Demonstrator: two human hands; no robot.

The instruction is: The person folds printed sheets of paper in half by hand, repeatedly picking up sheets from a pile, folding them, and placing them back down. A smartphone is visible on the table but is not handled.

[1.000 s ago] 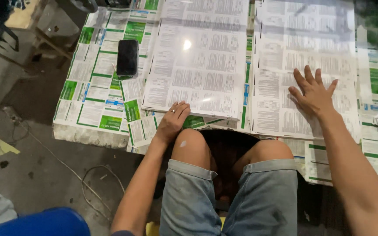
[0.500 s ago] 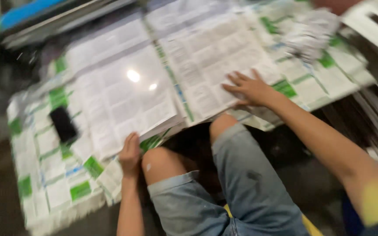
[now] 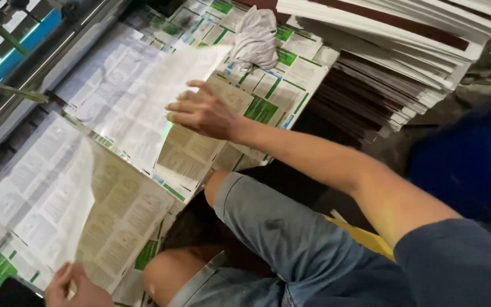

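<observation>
The right hand [image 3: 203, 113] is reaching out over the printed sheets, fingers spread and pointing toward nine o'clock, its fingertips pinching the edge of a large white printed sheet [image 3: 137, 94] that is lifting off the stack beneath it. That sheet is rising toward eleven o'clock from the hand, its corner curling up near a crumpled grey-white cloth [image 3: 255, 37] lying at one o'clock of the hand on green-and-white printed labels [image 3: 271, 94].

The left hand [image 3: 72, 284] is sitting at the bottom edge of the view, at seven o'clock from the right hand, fingers curled on the near corner of a second printed sheet [image 3: 52, 199], which is peeling up from its pile in a shallow curve; how firmly it is gripping I cannot tell, since the hand is partly cut off. A black phone [image 3: 12, 294] is lying just beside it, at nine o'clock.

Bare knees in denim shorts [image 3: 274, 239] are showing below the table edge. A tall stack of flat boards [image 3: 393, 51] is standing at two o'clock, well apart from both hands.
</observation>
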